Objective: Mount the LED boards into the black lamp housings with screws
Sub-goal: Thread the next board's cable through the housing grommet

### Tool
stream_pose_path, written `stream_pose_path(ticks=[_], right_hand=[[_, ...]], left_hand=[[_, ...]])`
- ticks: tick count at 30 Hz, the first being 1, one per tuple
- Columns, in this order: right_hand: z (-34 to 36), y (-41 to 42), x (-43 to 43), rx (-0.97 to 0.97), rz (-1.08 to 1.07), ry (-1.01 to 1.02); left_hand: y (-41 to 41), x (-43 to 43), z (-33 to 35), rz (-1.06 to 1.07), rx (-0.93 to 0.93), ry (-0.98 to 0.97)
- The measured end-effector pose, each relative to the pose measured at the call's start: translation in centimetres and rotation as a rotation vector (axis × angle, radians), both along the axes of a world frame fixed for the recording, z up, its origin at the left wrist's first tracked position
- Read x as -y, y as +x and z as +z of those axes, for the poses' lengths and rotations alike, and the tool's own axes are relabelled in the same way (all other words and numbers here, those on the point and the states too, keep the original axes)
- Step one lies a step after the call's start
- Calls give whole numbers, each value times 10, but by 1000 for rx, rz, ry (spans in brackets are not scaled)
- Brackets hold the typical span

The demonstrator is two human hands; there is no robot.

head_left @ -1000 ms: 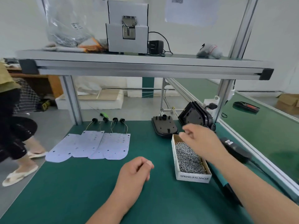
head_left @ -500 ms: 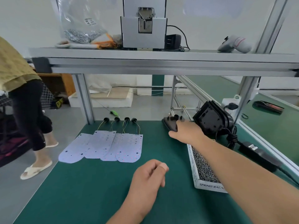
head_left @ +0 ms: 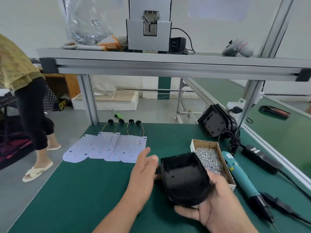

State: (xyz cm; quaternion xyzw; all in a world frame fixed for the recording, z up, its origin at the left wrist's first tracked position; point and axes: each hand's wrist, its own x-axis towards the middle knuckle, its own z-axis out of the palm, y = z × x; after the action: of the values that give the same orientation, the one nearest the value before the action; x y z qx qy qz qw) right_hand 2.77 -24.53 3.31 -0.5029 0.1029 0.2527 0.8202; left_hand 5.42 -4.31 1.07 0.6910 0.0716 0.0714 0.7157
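1. The right hand grips one black lamp housing from below, hollow side up, just above the bench. The left hand is spread flat beside the housing's left edge; I cannot tell whether it touches.
2. The housing holds no board, so I judge the task to be at its start, with nothing mounted.
3. Four LED boards lie overlapping to the left, their wires trailing to the far edge.
4. The box of screws sits just right of the housing, with the teal electric screwdriver lying beside it.
5. A stack of housings leans at the far right.
6. The bench has a green mat. A shelf above it carries a grey machine. On the left, a person stands on the grey floor.
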Motion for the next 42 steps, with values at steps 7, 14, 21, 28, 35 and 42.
stream_pose_path(ticks=[7,14,21,28,35,42], right_hand=[[2,-15,21,108,96,-292],[29,5,56,747,288,-1277],[58,90,-1,895,114,-1114],[44,244,-129,824,374,-1302],[12,290,-194,947,390,-1550],[7,300,-179,841,290,-1465]], left_hand=[[-2,8,-1,-50,51,523],[-8,3,-2,-39,45,580],[-10,4,-1,-62,66,487],[-2,4,-9,68,132,371],[5,2,-16,191,120,168],[7,-1,-16,182,122,157]])
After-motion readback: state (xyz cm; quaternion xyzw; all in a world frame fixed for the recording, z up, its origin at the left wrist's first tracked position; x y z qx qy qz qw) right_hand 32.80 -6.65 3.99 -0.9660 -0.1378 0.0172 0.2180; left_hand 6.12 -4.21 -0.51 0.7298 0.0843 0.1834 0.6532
